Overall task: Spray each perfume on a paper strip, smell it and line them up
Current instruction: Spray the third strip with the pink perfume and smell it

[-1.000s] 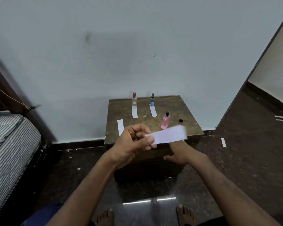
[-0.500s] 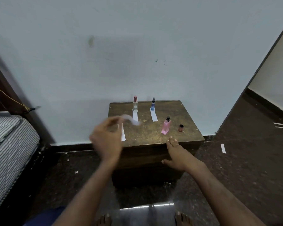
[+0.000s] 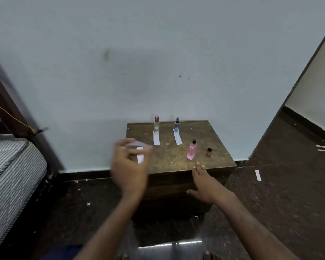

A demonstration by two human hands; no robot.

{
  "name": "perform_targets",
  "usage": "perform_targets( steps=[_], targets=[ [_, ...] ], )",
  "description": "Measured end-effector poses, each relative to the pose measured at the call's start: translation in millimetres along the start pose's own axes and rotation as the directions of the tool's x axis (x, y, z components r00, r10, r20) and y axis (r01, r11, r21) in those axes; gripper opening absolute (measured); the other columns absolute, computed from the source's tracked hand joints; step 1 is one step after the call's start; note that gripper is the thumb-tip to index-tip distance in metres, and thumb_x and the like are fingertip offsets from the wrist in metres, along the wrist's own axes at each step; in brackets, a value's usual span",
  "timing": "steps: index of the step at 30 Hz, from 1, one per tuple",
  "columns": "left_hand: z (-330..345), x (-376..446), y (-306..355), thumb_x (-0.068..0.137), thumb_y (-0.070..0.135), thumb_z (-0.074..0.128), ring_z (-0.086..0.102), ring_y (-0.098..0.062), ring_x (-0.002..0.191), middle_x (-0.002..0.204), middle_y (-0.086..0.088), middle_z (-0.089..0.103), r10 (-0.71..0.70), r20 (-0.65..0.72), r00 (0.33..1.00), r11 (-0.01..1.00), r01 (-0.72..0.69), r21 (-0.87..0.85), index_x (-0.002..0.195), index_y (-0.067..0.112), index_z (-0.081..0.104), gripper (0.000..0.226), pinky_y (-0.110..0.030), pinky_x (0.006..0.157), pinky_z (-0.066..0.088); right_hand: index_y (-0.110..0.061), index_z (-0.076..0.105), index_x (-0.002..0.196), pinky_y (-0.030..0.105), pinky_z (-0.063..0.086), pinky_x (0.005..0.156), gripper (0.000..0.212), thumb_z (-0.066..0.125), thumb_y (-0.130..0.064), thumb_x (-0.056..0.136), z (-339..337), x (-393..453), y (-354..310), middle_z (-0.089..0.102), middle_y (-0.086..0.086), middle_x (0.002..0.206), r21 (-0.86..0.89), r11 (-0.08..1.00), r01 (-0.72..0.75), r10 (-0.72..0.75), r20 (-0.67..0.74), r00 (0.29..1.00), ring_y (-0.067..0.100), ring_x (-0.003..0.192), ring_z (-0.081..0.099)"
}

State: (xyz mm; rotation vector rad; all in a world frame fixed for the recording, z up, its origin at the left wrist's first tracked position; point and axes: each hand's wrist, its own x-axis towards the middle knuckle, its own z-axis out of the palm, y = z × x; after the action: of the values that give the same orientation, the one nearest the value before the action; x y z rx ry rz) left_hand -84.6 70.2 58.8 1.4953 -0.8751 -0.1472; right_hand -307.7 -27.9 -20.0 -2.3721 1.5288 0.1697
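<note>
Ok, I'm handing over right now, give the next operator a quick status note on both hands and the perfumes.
Left hand: raised over the table's left edge, pinching a blurred paper strip.
Right hand: open, fingers resting on the wooden table front edge.
Done: clear bottle and blue bottle stand at the back, each with a strip laid in front.
Left: pink bottle stands uncapped, its cap beside it, no strip in front yet. Another strip lies near the left hand.
</note>
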Motion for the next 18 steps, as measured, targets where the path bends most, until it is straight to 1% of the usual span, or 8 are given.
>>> perform_targets(
  steps=[2, 4, 6, 9, 11, 13, 15, 18],
  targets=[
    [13, -46, 20, 0.080, 0.031, 0.092, 0.070, -0.004, 0.091, 0.105, 0.018, 0.072, 0.355, 0.350, 0.867, 0.934, -0.345, -0.090, 0.099, 0.036, 0.066, 0.032, -0.029, 0.073, 0.056, -0.007, 0.006, 0.166, 0.044, 0.016, 0.129, 0.096, 0.064, -0.045, 0.100, -1, 2, -1, 0.000, 0.020, 0.173, 0.014, 1.000, 0.008, -0.008, 0.009, 1.000, 0.034, 0.161, -0.003],
    [16, -38, 20, 0.079, 0.033, 0.093, 0.068, 0.001, 0.085, 0.087, 0.022, 0.071, 0.437, 0.344, 0.831, 0.893, -0.447, -0.054, 0.107, 0.037, 0.066, 0.039, -0.022, 0.070, 0.052, -0.009, 0.009, 0.166, 0.046, 0.019, 0.130, 0.095, 0.066, -0.044, 0.099, -1, 4, -3, 0.006, 0.019, 0.173, 0.041, 0.999, 0.001, -0.001, 0.000, 1.000, 0.034, 0.161, 0.002],
    [10, 3, 6, 0.079, 0.041, 0.091, 0.071, -0.003, 0.086, 0.082, 0.031, 0.069, 0.105, 0.047, 0.993, 0.991, -0.109, 0.081, 0.109, 0.037, 0.065, 0.040, -0.023, 0.069, 0.047, -0.003, 0.000, 0.165, 0.044, 0.019, 0.128, 0.098, 0.063, -0.045, 0.101, 0, 2, -6, -0.007, 0.020, 0.173, 0.027, 1.000, -0.005, 0.005, -0.005, 1.000, 0.034, 0.161, -0.004],
    [-6, 29, -12, 0.078, 0.048, 0.088, 0.073, -0.016, 0.099, 0.089, 0.025, 0.073, -0.335, -0.252, 0.908, 0.939, 0.345, -0.006, 0.108, 0.045, 0.059, 0.042, -0.028, 0.078, 0.045, -0.002, -0.004, 0.164, 0.042, 0.018, 0.128, 0.100, 0.061, -0.045, 0.102, 3, 1, -4, -0.014, 0.018, 0.172, 0.001, 1.000, -0.007, 0.007, -0.015, 1.000, 0.032, 0.160, -0.009],
    [5, -2, 7, 0.079, 0.035, 0.091, 0.072, -0.006, 0.087, 0.096, 0.023, 0.072, -0.067, 0.010, 0.998, 0.996, 0.068, -0.064, 0.106, 0.041, 0.065, 0.039, -0.028, 0.071, 0.053, -0.005, -0.002, 0.165, 0.043, 0.019, 0.128, 0.098, 0.062, -0.045, 0.101, 3, 1, -2, -0.012, 0.018, 0.173, -0.009, 1.000, -0.006, 0.006, 0.002, 1.000, 0.033, 0.160, -0.009],
    [14, -44, 30, 0.078, 0.020, 0.094, 0.070, -0.004, 0.075, 0.089, 0.017, 0.072, 0.286, 0.422, 0.860, 0.951, -0.202, -0.233, 0.109, 0.031, 0.065, 0.044, -0.015, 0.065, 0.051, -0.018, 0.003, 0.167, 0.048, 0.016, 0.129, 0.093, 0.062, -0.044, 0.100, 4, 5, 1, -0.006, 0.019, 0.173, 0.006, 1.000, 0.030, -0.030, 0.006, 1.000, 0.038, 0.160, -0.008],
    [19, -48, 24, 0.079, 0.022, 0.094, 0.069, -0.004, 0.074, 0.087, 0.014, 0.072, 0.402, 0.523, 0.751, 0.915, -0.310, -0.258, 0.108, 0.030, 0.065, 0.042, -0.013, 0.065, 0.049, -0.027, 0.005, 0.167, 0.051, 0.015, 0.130, 0.092, 0.064, -0.044, 0.097, 5, 6, 0, -0.004, 0.017, 0.174, 0.001, 0.999, 0.051, -0.051, -0.014, 0.999, 0.040, 0.160, -0.007],
    [19, -4, -4, 0.077, 0.040, 0.093, 0.072, -0.005, 0.088, 0.091, 0.011, 0.077, -0.201, 0.218, 0.955, 0.978, 0.210, -0.016, 0.115, 0.031, 0.065, 0.048, -0.023, 0.069, 0.051, -0.005, 0.000, 0.165, 0.044, 0.018, 0.128, 0.099, 0.064, -0.045, 0.100, 2, 1, -7, -0.009, 0.018, 0.173, 0.013, 1.000, -0.015, 0.015, -0.011, 1.000, 0.035, 0.160, -0.006]
  ],
)
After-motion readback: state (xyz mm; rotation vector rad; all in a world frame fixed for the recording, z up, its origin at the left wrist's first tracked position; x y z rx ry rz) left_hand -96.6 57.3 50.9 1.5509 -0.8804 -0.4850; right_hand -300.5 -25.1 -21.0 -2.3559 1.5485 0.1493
